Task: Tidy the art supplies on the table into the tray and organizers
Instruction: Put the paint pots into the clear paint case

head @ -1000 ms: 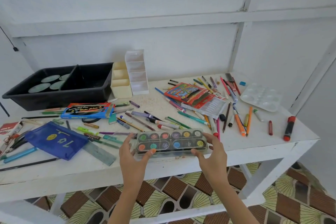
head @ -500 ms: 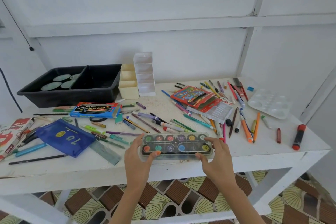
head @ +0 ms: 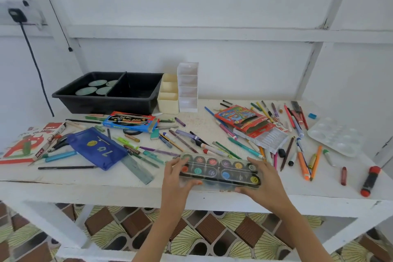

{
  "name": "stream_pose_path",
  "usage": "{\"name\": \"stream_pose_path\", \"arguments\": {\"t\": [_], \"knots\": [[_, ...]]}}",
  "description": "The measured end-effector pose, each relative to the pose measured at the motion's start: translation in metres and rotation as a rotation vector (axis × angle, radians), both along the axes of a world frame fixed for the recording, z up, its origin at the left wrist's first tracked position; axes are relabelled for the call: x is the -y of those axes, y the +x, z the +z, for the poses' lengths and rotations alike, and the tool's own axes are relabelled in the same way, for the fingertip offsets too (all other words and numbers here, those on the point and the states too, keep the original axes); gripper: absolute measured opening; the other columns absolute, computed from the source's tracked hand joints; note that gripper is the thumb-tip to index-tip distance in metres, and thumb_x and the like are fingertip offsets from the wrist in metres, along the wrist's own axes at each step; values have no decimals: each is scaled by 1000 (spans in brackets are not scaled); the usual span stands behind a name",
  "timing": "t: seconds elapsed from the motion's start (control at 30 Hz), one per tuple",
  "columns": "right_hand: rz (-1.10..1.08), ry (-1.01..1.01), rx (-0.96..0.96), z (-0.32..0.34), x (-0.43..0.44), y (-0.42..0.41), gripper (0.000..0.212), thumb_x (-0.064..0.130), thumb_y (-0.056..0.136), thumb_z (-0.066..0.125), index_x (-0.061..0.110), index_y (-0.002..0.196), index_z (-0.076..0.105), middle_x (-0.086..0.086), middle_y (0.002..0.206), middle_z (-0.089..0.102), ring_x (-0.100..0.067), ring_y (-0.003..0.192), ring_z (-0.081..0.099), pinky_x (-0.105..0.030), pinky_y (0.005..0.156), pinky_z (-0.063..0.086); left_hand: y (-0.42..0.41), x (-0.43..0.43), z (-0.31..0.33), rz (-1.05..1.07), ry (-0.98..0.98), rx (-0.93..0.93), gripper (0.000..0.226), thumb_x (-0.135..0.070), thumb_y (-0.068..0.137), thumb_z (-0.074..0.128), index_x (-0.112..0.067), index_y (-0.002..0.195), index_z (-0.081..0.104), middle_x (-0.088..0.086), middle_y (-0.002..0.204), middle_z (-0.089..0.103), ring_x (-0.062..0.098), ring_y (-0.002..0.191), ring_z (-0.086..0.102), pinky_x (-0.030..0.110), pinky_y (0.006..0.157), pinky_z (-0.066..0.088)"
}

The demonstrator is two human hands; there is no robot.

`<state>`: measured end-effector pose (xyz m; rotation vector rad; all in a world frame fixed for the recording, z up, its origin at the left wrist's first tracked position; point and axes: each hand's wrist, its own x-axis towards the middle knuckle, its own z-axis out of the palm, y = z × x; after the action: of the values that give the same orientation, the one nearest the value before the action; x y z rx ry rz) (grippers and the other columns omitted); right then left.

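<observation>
A clear watercolour paint box [head: 220, 170] with two rows of coloured pans is at the table's front edge, tilted and lifted a little. My left hand [head: 177, 178] grips its left end and my right hand [head: 262, 181] grips its right end. At the back left stands a black two-compartment tray [head: 136, 104] with round green discs in its left half. Beside it stand a cream organizer [head: 169, 102] and a white stepped organizer [head: 188, 89]. Several pens, pencils and markers [head: 191, 140] lie scattered across the white table [head: 85, 181].
A blue pencil pouch [head: 96, 148], a grey ruler [head: 138, 168] and a blue paint-set box [head: 129, 122] lie at the left. A red pencil box [head: 242, 119] and a clear case [head: 268, 138] sit at centre right; a white palette [head: 336, 136] and a red-black marker [head: 370, 181] at the right.
Both hands have closed round the ends of the paint box and raised it slightly off the table. The camera view has shifted to the left.
</observation>
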<state>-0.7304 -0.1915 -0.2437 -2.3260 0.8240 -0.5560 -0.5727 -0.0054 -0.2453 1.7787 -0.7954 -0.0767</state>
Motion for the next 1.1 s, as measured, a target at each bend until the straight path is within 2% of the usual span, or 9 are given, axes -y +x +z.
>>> {"name": "stream_pose_path", "arguments": {"t": [0.13,0.3,0.4,0.5,0.67,0.8,0.93,1.0,1.1], "knots": [[10,-1,176,25,-12,-7,88,43,48,90,29,127,52,9,116,48,-10,114,42,-25,94,32,-2,-13,21,49,-89,63,60,-10,72,78,-28,123,54,-6,123,46,-18,109,40,-1,87,34],[139,58,309,52,-55,31,86,48,41,85,32,121,58,10,112,51,10,103,46,-11,82,35,16,-65,45,185,-153,123,65,-11,72,78,-41,122,48,-5,130,50,-11,118,41,5,94,36],[232,79,324,55,-93,67,83,52,41,84,35,118,58,8,114,52,3,104,48,-8,80,36,36,-113,50,260,-160,118,67,-10,72,78,-35,128,50,0,130,54,5,121,47,26,102,42],[307,141,330,51,-134,106,83,52,38,85,33,114,60,6,111,51,11,102,47,2,77,35,57,-167,49,298,-152,63,65,-15,77,76,-28,134,47,-7,132,51,15,125,47,46,101,44],[420,187,301,36,-210,174,84,50,39,88,31,116,59,9,113,47,21,99,39,6,77,29,91,-245,45,514,-169,-60,52,-29,83,68,-34,131,48,-19,124,53,-2,116,48,31,102,43],[457,181,254,19,-262,226,88,48,42,90,27,122,59,7,116,48,0,101,42,-2,78,31,130,-295,35,622,-130,-95,58,-26,80,72,-33,132,47,-15,129,50,-12,114,44,6,90,39],[455,203,235,5,-300,276,88,47,46,89,26,124,55,10,111,42,0,98,41,-13,84,35,182,-334,21,637,-79,-142,61,-31,78,74,-34,133,47,-8,130,54,9,121,49,39,101,45],[448,191,245,-2,-314,299,87,46,48,90,24,125,54,9,109,40,-1,97,42,-16,86,41,207,-346,16,638,-67,-146,59,-28,79,74,-37,131,48,-9,128,54,11,120,50,44,99,45],[424,175,249,-13,-328,328,90,45,50,89,20,128,53,8,110,40,-2,98,42,-13,86,38,242,-354,9,638,-67,-197,58,-25,78,75,-43,127,49,-9,128,52,13,119,49,46,98,47]]}}
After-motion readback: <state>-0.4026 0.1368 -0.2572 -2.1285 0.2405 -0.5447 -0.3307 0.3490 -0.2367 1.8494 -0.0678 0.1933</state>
